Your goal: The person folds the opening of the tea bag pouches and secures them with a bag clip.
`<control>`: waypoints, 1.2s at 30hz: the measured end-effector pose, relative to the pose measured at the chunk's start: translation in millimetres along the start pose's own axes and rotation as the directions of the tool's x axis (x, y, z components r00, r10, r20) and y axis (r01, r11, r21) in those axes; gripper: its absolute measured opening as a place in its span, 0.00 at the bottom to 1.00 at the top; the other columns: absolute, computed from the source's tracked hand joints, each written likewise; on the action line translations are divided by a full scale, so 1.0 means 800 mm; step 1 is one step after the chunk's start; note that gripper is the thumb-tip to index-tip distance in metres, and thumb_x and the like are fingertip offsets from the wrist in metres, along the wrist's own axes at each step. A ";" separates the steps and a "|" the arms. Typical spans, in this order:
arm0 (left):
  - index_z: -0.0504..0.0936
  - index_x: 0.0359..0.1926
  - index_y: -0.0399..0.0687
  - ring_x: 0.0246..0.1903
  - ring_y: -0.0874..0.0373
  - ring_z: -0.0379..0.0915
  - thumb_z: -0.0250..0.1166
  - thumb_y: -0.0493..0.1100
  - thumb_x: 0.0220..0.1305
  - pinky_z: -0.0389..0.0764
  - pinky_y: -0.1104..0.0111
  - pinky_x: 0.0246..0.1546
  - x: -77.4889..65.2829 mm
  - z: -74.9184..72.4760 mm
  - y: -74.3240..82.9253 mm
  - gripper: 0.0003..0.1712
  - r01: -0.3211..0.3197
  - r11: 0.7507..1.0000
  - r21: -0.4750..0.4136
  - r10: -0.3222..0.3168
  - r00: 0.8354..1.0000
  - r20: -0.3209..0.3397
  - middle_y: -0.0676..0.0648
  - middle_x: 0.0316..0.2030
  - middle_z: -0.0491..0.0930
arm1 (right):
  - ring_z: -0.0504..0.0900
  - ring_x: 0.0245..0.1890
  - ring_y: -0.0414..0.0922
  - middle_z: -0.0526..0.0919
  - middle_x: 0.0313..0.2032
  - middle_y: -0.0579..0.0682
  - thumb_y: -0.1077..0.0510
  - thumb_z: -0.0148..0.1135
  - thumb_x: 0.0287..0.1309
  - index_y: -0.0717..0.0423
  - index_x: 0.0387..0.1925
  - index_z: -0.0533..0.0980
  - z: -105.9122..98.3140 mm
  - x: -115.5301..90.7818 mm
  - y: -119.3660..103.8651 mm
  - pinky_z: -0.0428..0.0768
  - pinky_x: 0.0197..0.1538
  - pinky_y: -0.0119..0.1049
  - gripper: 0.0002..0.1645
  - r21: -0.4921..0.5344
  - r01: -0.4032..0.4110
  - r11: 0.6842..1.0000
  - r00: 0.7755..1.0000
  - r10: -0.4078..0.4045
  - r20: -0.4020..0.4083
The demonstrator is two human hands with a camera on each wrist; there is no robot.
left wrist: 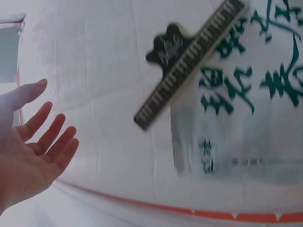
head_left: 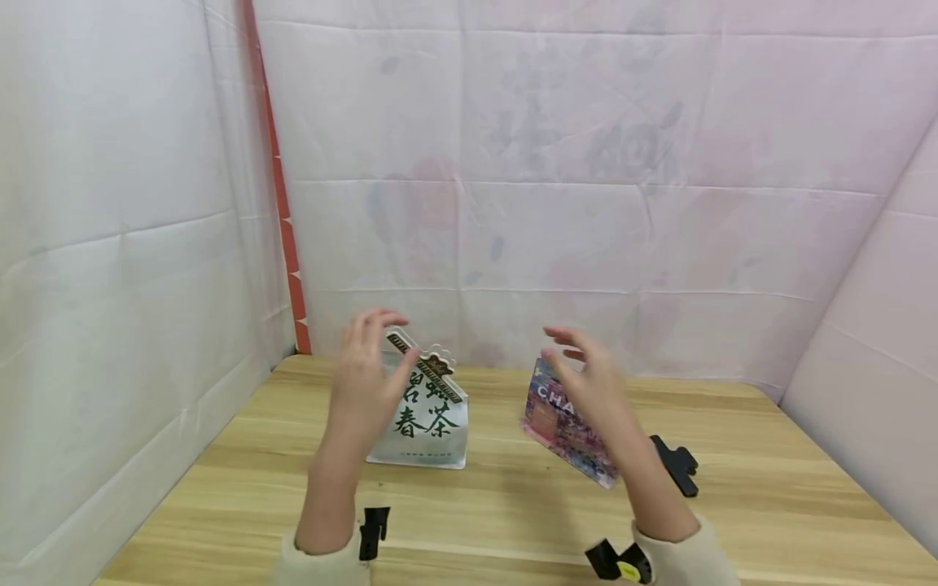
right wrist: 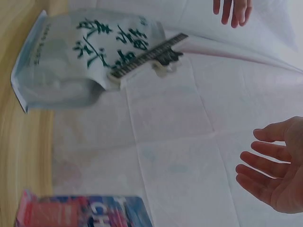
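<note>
My left hand (head_left: 364,387) is raised in front of a pale tea bag (head_left: 432,443) standing on the table, its fingers loosely bent around nothing. A dark patterned sealing clip (head_left: 425,366) sits slantwise across the top of the bag; the left wrist view shows the clip's scalloped handle and green characters on the bag. My right hand (head_left: 589,382), also in the air with relaxed fingers, is nearest a colourful card-like packet (head_left: 560,419) lettered "CHA", partly hidden by the hand and forearm. In the right wrist view, the right hand (right wrist: 274,165) has nothing between its fingers.
Right of the right forearm, a black clip (head_left: 677,465) lies on the wooden table (head_left: 469,521). White cloth sheets (head_left: 557,203) hang behind and on both sides, with a red strip (head_left: 282,212) at the back left corner.
</note>
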State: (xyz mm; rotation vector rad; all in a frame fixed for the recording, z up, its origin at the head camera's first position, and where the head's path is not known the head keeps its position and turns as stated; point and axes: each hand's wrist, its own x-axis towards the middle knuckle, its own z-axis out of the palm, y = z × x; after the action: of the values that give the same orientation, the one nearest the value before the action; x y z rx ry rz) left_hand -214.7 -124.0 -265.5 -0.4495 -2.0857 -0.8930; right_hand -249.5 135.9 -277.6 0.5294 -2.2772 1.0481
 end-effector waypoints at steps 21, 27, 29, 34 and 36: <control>0.67 0.56 0.43 0.52 0.54 0.64 0.64 0.42 0.58 0.71 0.67 0.49 -0.024 0.175 0.061 0.26 -0.011 1.000 -0.018 0.016 0.942 0.334 0.45 0.52 0.67 | 0.73 0.47 0.65 0.74 0.50 0.68 0.58 0.58 0.60 0.68 0.53 0.70 -0.068 -0.031 0.093 0.74 0.42 0.57 0.22 -0.306 -0.100 0.947 0.944 0.188 0.272; 0.63 0.61 0.41 0.53 0.51 0.63 0.64 0.45 0.59 0.73 0.63 0.46 -0.036 0.217 0.058 0.32 0.164 0.986 -0.033 -0.131 0.879 0.458 0.43 0.55 0.64 | 0.74 0.45 0.65 0.75 0.47 0.68 0.59 0.58 0.59 0.70 0.52 0.70 -0.064 -0.038 0.110 0.76 0.40 0.54 0.23 -0.300 -0.150 0.942 0.896 0.258 0.361; 0.61 0.63 0.40 0.55 0.49 0.62 0.63 0.46 0.60 0.73 0.61 0.46 -0.036 0.226 0.059 0.34 0.241 0.970 -0.038 -0.192 0.851 0.489 0.42 0.56 0.62 | 0.74 0.45 0.64 0.75 0.47 0.68 0.59 0.57 0.59 0.70 0.52 0.70 -0.064 -0.040 0.113 0.76 0.39 0.53 0.23 -0.296 -0.164 0.941 0.889 0.271 0.369; 0.56 0.65 0.34 0.58 0.43 0.57 0.63 0.45 0.60 0.70 0.54 0.49 -0.031 0.248 0.049 0.38 0.436 0.897 -0.072 -0.341 0.786 0.515 0.36 0.59 0.58 | 0.76 0.43 0.62 0.77 0.44 0.66 0.62 0.57 0.59 0.70 0.50 0.71 -0.060 -0.038 0.118 0.77 0.38 0.50 0.20 -0.274 -0.153 0.949 0.889 0.254 0.382; 0.54 0.65 0.32 0.59 0.40 0.55 0.63 0.45 0.59 0.67 0.52 0.51 -0.029 0.256 0.042 0.40 0.495 0.864 -0.092 -0.382 0.764 0.521 0.34 0.61 0.56 | 0.77 0.42 0.61 0.78 0.41 0.65 0.63 0.57 0.59 0.71 0.48 0.72 -0.058 -0.036 0.119 0.78 0.37 0.49 0.18 -0.270 -0.140 0.953 0.888 0.242 0.392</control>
State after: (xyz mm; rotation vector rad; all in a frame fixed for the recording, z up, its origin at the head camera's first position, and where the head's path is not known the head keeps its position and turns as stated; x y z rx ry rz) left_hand -291.4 47.3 -356.2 -0.3197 -2.6328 -1.4262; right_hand -265.5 233.9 -324.6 0.4717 -2.8433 0.7892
